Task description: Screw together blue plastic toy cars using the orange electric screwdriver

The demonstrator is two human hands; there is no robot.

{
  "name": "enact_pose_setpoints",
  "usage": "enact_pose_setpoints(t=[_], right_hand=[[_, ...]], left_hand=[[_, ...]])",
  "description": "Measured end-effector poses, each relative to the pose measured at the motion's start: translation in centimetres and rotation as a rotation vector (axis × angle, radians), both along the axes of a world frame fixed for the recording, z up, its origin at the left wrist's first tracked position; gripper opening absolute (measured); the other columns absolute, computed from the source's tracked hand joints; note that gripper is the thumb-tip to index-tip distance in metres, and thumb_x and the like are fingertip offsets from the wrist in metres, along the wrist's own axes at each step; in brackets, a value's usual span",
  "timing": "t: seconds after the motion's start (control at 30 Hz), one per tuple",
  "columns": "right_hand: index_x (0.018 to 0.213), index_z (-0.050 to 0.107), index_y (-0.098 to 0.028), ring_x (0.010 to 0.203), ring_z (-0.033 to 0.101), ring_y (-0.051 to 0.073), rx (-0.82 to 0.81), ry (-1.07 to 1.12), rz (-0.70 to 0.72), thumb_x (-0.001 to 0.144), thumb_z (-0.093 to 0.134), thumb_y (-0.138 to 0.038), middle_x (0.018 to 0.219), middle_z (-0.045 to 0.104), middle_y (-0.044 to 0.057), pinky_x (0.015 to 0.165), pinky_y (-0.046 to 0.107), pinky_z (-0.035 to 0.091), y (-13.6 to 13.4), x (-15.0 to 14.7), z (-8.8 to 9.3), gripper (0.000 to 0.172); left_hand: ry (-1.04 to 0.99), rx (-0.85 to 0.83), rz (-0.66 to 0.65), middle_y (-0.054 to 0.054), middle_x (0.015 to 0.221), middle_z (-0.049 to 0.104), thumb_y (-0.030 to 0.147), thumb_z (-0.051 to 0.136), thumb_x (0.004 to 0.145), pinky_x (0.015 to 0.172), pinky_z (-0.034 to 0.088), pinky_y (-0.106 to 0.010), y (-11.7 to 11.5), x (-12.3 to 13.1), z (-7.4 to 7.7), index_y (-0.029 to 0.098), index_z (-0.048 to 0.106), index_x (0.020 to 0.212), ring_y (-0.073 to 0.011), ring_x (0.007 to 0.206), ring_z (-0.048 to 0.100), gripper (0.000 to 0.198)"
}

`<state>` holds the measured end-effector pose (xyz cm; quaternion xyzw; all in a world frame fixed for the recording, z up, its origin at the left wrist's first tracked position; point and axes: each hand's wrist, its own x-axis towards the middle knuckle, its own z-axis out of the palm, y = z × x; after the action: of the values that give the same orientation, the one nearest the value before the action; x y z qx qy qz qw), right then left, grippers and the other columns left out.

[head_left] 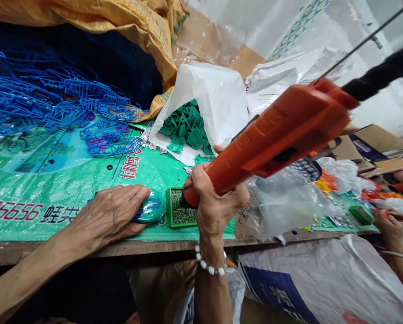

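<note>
My right hand [213, 202], a white bead bracelet on its wrist, is closed round an orange electric screwdriver [265, 139]. The tool slants down to the left, and its dark tip is over a small green tray [169, 211] filled with tiny metal pieces, apparently screws. Just left of that tray, my left hand [120, 207] is wrapped over a shiny teal toy car body [153, 206] on the table. The palm and fingers hide much of the car.
Blue plastic frames [69, 99] spill from an orange sack [137, 27] at left. A white bag [215, 90] of green plastic parts stands behind the tray. A clear plastic bag [282, 198] lies to the right. Another person's hands [392, 225] are at far right.
</note>
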<state>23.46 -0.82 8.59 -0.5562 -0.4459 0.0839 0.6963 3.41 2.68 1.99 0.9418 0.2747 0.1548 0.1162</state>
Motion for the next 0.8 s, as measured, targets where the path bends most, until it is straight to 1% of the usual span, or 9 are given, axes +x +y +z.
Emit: enact_pose_setpoints(t=[0.1, 0.2, 0.37, 0.47, 0.6, 0.67, 0.8], right_hand=[[0.085, 0.061, -0.024, 0.051, 0.059, 0.014, 0.001, -0.006, 0.003, 0.078, 0.078, -0.044, 0.067, 0.064, -0.005, 0.051, 0.033, 0.053, -0.01, 0.03, -0.19, 0.028], [0.085, 0.06, -0.025, 0.051, 0.058, 0.014, -0.002, -0.009, -0.006, 0.079, 0.077, -0.044, 0.067, 0.064, -0.006, 0.05, 0.034, 0.054, -0.09, 0.04, -0.22, 0.026], [0.078, 0.06, -0.024, 0.047, 0.053, 0.012, 0.03, 0.019, 0.018, 0.078, 0.079, -0.041, 0.065, 0.062, -0.006, 0.049, 0.033, 0.053, -0.01, 0.03, -0.16, 0.025], [0.077, 0.062, -0.025, 0.047, 0.054, 0.013, 0.042, 0.015, -0.003, 0.077, 0.079, -0.041, 0.064, 0.062, -0.006, 0.048, 0.033, 0.052, 0.03, 0.03, -0.08, 0.023], [0.077, 0.063, -0.022, 0.049, 0.058, 0.013, 0.013, -0.002, -0.023, 0.077, 0.079, -0.042, 0.066, 0.064, -0.005, 0.05, 0.032, 0.054, -0.12, -0.02, -0.01, 0.026], [0.078, 0.065, -0.021, 0.05, 0.06, 0.014, 0.014, 0.003, -0.037, 0.076, 0.08, -0.042, 0.067, 0.065, -0.004, 0.051, 0.032, 0.054, -0.17, -0.07, -0.02, 0.026], [0.077, 0.065, -0.021, 0.049, 0.06, 0.013, 0.023, 0.019, -0.029, 0.076, 0.08, -0.041, 0.066, 0.065, -0.005, 0.05, 0.032, 0.053, -0.16, -0.13, -0.01, 0.025]], left_hand=[[0.003, 0.007, -0.003, -0.001, 0.095, 0.058, 0.025, 0.058, 0.094, 0.069, 0.043, -0.032, -0.01, 0.06, 0.12, 0.022, 0.045, 0.114, -0.0208, 0.082, 0.06, 0.025], [0.0, 0.023, -0.007, -0.001, 0.093, 0.057, 0.024, 0.06, 0.09, 0.068, 0.043, -0.032, -0.01, 0.02, 0.19, 0.023, 0.045, 0.112, -0.021, 0.08, 0.059, 0.027], [-0.004, 0.033, -0.014, -0.001, 0.094, 0.057, 0.024, 0.06, 0.09, 0.067, 0.043, -0.031, 0.04, -0.09, 0.2, 0.023, 0.045, 0.111, -0.0206, 0.081, 0.059, 0.027], [-0.013, 0.039, -0.022, -0.001, 0.095, 0.057, 0.027, 0.061, 0.091, 0.067, 0.044, -0.031, 0.02, -0.15, 0.12, 0.023, 0.046, 0.112, -0.0207, 0.081, 0.06, 0.027], [-0.011, 0.038, -0.004, -0.001, 0.095, 0.057, 0.029, 0.063, 0.09, 0.065, 0.043, -0.031, 0.01, -0.21, -0.14, 0.023, 0.047, 0.112, -0.0211, 0.081, 0.06, 0.028], [-0.014, 0.032, 0.002, 0.0, 0.093, 0.056, 0.029, 0.065, 0.088, 0.065, 0.043, -0.031, 0.04, -0.2, -0.25, 0.024, 0.047, 0.112, -0.0211, 0.08, 0.06, 0.03], [-0.027, 0.04, 0.008, 0.002, 0.089, 0.053, 0.028, 0.069, 0.085, 0.064, 0.042, -0.032, 0.1, -0.12, -0.31, 0.024, 0.048, 0.11, -0.0211, 0.077, 0.058, 0.032]])
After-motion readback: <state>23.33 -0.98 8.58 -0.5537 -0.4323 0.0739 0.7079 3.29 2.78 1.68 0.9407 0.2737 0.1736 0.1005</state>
